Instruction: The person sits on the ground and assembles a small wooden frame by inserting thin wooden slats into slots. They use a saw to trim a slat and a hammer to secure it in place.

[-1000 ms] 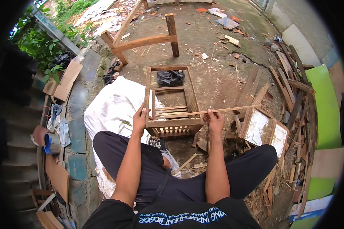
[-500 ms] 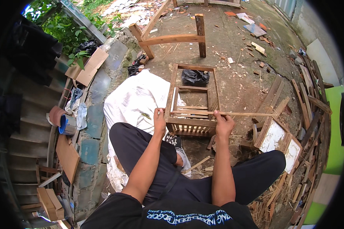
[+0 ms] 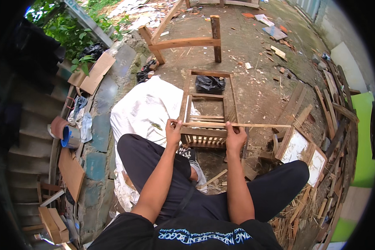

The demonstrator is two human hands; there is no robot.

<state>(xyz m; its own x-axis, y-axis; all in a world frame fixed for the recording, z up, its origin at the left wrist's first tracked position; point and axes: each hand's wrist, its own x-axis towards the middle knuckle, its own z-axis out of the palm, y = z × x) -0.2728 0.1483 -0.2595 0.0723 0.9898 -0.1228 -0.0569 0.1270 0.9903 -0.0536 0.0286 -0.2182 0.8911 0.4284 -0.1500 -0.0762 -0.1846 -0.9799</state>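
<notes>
A long thin wooden strip (image 3: 258, 125) lies crosswise over the near end of a brown slatted wooden frame (image 3: 204, 139), its free end reaching out to the right. Near the strip's left end, my left hand (image 3: 173, 131) pinches it at the frame's left corner. My right hand (image 3: 236, 137) grips the same strip by the frame's right corner, thumb on the near side. Both hands are closed. Inside the frame, beyond the strip, a black plastic bag (image 3: 210, 84) shows on the ground.
A white sack (image 3: 141, 104) spreads left of the frame. Farther off stands a larger wooden frame (image 3: 187, 42). Scrap planks (image 3: 293, 104) and a white-panelled wooden piece (image 3: 296, 146) lie to the right. A blue container (image 3: 72, 137) sits by the low wall at left.
My right hand has slid left along the strip. The strip has come closer to the frame's near rail, its right end shifted left. My left hand stays at the left corner.
</notes>
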